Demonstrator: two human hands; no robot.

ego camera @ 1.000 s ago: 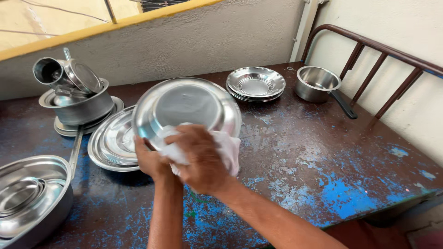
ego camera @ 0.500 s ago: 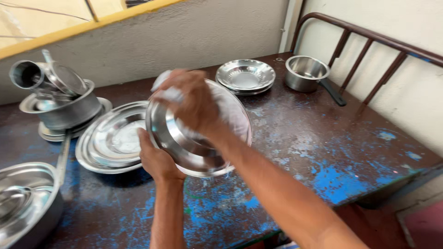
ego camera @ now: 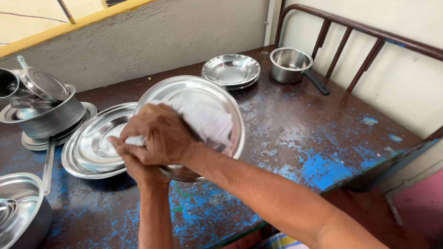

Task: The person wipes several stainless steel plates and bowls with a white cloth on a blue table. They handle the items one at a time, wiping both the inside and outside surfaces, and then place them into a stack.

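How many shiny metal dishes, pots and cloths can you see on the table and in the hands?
Plate stacks: 3
Held plate: 1
Saucepans: 2
Bowl: 1
Cup: 1
Lid: 1
White cloth: 1
Total: 10

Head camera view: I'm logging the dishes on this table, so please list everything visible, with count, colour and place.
Steel plate: one, silver, held tilted above the table centre.
Cloth: one, white, pressed inside that plate.
Large plates: a stack, silver, left of centre.
Small plates: a stack, silver, far side.
Saucepan: one, silver with dark handle, far right.
Pots and lid: a pile, silver, far left.
Bowl: one, silver, near left corner.
Table: one, brown with blue patches.
Left hand: under the plate's rim.
Right hand: on the cloth.
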